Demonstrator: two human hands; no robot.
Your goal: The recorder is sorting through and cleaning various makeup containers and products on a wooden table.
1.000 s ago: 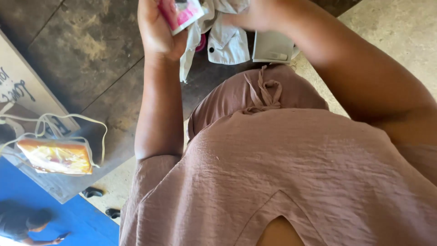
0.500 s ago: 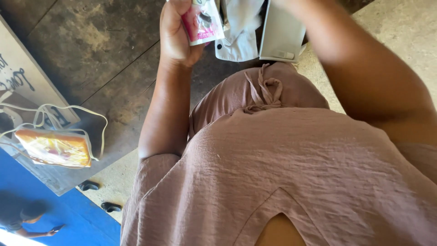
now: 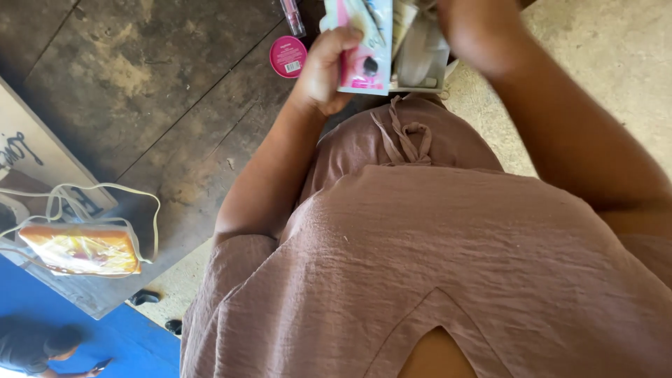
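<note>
My left hand (image 3: 323, 68) is raised near the top of the view, fingers closed on a flat pink and white packet (image 3: 365, 50) held upright. My right hand (image 3: 470, 26) is at the top edge, just right of the packet, above a grey-white box (image 3: 420, 64) and some pale cloth. Its fingers are cut off by the frame, so its grip is unclear. A round pink tin (image 3: 288, 56) and a small clear tube (image 3: 292, 15) lie on the dark worn table (image 3: 140, 84) left of my left hand. My mauve blouse fills the lower part of the view.
An orange pouch (image 3: 80, 248) with a cream strap lies on a board at the left edge. Below it is blue floor, where another person (image 3: 35, 346) crouches. Dark sandals (image 3: 143, 297) lie on the pale floor (image 3: 616, 77), which also stretches to the right.
My left hand has moved right and turned the pink packet upright. The white cloth has dropped from sight. The pink tin and tube have come into view.
</note>
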